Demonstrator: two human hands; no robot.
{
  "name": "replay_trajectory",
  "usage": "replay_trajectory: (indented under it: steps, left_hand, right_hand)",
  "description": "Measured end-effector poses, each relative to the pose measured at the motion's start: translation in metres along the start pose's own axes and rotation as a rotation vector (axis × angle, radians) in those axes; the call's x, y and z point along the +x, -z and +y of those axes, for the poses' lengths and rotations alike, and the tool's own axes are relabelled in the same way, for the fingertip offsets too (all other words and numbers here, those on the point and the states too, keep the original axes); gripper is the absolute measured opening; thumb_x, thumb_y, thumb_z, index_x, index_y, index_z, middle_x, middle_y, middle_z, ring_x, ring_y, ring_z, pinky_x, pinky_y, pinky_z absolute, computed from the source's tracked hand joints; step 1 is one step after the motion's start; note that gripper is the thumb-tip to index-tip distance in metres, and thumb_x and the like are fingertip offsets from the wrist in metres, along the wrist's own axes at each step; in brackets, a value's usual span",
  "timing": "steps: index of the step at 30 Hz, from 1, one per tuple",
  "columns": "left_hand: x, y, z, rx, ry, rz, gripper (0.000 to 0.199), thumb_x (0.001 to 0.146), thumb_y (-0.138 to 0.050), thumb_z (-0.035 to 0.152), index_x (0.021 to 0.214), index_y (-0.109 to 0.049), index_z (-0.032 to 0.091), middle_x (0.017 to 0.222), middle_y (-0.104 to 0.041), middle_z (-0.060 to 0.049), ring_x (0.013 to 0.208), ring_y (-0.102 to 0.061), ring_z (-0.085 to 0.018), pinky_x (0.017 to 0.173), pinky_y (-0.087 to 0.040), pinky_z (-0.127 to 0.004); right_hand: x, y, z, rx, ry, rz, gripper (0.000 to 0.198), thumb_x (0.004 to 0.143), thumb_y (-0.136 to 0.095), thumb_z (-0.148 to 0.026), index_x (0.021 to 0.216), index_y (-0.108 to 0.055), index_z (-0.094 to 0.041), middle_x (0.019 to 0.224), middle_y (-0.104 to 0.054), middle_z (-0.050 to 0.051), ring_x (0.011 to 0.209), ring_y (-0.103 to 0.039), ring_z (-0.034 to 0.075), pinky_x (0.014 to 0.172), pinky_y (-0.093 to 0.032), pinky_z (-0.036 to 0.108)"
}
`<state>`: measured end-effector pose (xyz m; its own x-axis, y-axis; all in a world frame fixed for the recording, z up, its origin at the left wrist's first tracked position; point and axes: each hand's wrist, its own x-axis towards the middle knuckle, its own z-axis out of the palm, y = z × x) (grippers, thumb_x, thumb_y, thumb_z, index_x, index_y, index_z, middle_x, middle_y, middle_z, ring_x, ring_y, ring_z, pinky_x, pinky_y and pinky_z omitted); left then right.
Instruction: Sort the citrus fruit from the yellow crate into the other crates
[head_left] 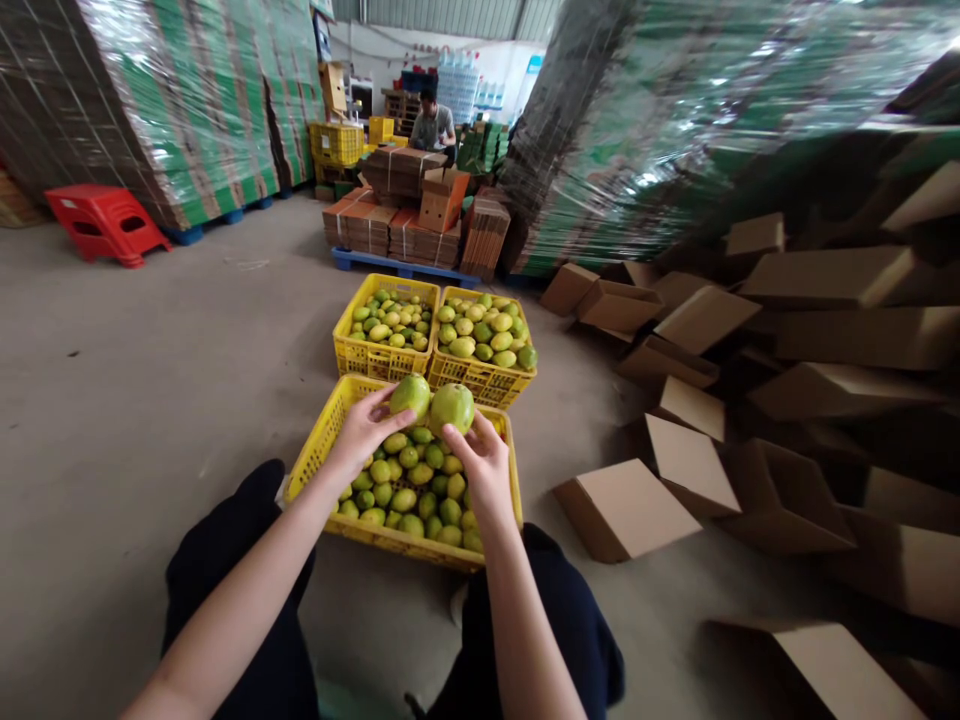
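My left hand (367, 428) is closed around a yellow-green lemon (410, 397), thumb below it. A second green lemon (452, 408), rounder from this angle, sits in the fingers of my right hand (482, 458). Both fruits are held up side by side, with a narrow gap between them. Beneath my hands stands a yellow plastic crate (319, 440), with many green and yellow lemons (405, 500) spread over its bottom. Just beyond it, two more yellow crates (375, 355) hold heaped lemons (480, 325).
Empty cardboard boxes (630, 505) lie piled on the right. Flattened cartons (367, 225) rest on a blue pallet (405, 268) behind the crates. Wrapped green stacks (217, 110) rise on both sides. A red stool (109, 220) stands at left. A person (433, 125) sits in the background.
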<state>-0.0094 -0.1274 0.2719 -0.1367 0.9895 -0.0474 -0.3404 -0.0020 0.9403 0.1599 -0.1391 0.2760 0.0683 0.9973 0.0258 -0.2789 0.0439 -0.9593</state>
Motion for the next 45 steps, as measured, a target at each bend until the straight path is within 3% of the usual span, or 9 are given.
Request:
replay_trajectory:
  steps: [6, 13, 16, 21, 24, 30, 34, 39, 45]
  left_hand:
    - [0.000, 0.005, 0.000, -0.092, 0.078, -0.036, 0.049, 0.065, -0.091, 0.039, 0.106, -0.075, 0.017, 0.112, -0.076, -0.010, 0.110, -0.070, -0.028, 0.095, -0.057, -0.039]
    - [0.002, 0.006, 0.001, -0.125, 0.151, 0.000, 0.052, 0.070, -0.089, 0.038, 0.115, -0.070, 0.020, 0.103, -0.077, -0.008, 0.101, -0.073, -0.024, 0.091, -0.058, -0.034]
    - [0.002, 0.004, 0.003, -0.156, 0.157, 0.003, 0.053, 0.073, -0.087, 0.036, 0.119, -0.067, 0.021, 0.107, -0.076, -0.009, 0.099, -0.074, -0.023, 0.090, -0.059, -0.034]
    - [0.001, 0.000, 0.002, -0.134, 0.128, 0.014, 0.055, 0.066, -0.091, 0.032, 0.114, -0.069, 0.019, 0.124, -0.070, -0.010, 0.107, -0.071, -0.024, 0.089, -0.059, -0.032]
    - [0.000, 0.000, 0.002, -0.142, 0.113, 0.001, 0.053, 0.065, -0.092, 0.035, 0.110, -0.070, 0.017, 0.123, -0.071, -0.010, 0.108, -0.070, -0.025, 0.090, -0.059, -0.033]
    - [-0.003, 0.001, 0.006, -0.112, 0.136, 0.007, 0.056, 0.065, -0.092, 0.040, 0.110, -0.069, 0.018, 0.112, -0.075, -0.010, 0.108, -0.070, -0.027, 0.092, -0.059, -0.035]
    - [-0.003, 0.000, 0.005, -0.146, 0.116, -0.020, 0.056, 0.063, -0.093, 0.042, 0.107, -0.071, 0.018, 0.116, -0.074, -0.010, 0.114, -0.068, -0.028, 0.099, -0.056, -0.038]
    - [-0.003, 0.001, 0.005, -0.137, 0.107, -0.005, 0.055, 0.060, -0.095, 0.036, 0.107, -0.074, 0.019, 0.122, -0.071, -0.009, 0.114, -0.068, -0.029, 0.098, -0.059, -0.041]
    - [0.000, 0.004, -0.001, -0.152, 0.125, 0.051, 0.041, 0.074, -0.087, 0.038, 0.105, -0.069, 0.018, 0.108, -0.074, -0.008, 0.101, -0.074, -0.026, 0.089, -0.063, -0.041]
  right_hand:
    - [0.004, 0.004, 0.002, 0.057, 0.052, 0.084, 0.041, 0.066, -0.089, -0.038, 0.101, -0.070, -0.026, 0.087, -0.076, -0.002, 0.083, -0.070, 0.018, 0.080, -0.057, 0.032]
    - [0.009, 0.005, 0.009, 0.102, -0.015, 0.060, 0.032, 0.068, -0.086, -0.044, 0.088, -0.073, -0.023, 0.089, -0.075, 0.000, 0.083, -0.068, 0.018, 0.078, -0.055, 0.031]
    - [0.007, 0.003, 0.007, 0.151, -0.062, 0.080, 0.029, 0.066, -0.087, -0.041, 0.082, -0.071, -0.022, 0.086, -0.071, -0.002, 0.077, -0.066, 0.014, 0.069, -0.056, 0.027]
    - [0.006, 0.001, 0.002, 0.219, -0.087, 0.045, 0.034, 0.064, -0.089, -0.036, 0.090, -0.070, -0.024, 0.081, -0.069, -0.005, 0.069, -0.066, 0.012, 0.065, -0.058, 0.024]
    - [0.005, 0.000, 0.002, 0.236, -0.123, 0.002, 0.035, 0.065, -0.088, -0.039, 0.090, -0.069, -0.023, 0.081, -0.072, -0.003, 0.065, -0.068, 0.014, 0.064, -0.060, 0.028]
    - [0.006, -0.003, 0.007, 0.177, -0.132, -0.010, 0.038, 0.070, -0.083, -0.051, 0.091, -0.071, -0.022, 0.090, -0.074, 0.002, 0.078, -0.073, 0.022, 0.068, -0.062, 0.035]
    - [0.005, -0.004, 0.008, 0.094, -0.119, 0.022, 0.046, 0.063, -0.088, -0.052, 0.093, -0.073, -0.021, 0.095, -0.073, 0.002, 0.088, -0.072, 0.024, 0.072, -0.062, 0.033]
    - [0.006, 0.000, 0.009, 0.102, -0.129, 0.014, 0.044, 0.063, -0.089, -0.049, 0.093, -0.073, -0.021, 0.097, -0.073, 0.001, 0.088, -0.071, 0.023, 0.074, -0.060, 0.035]
    - [0.009, 0.002, 0.016, 0.122, -0.072, 0.041, 0.047, 0.063, -0.090, -0.045, 0.098, -0.068, -0.023, 0.090, -0.073, -0.001, 0.080, -0.067, 0.018, 0.067, -0.054, 0.029]
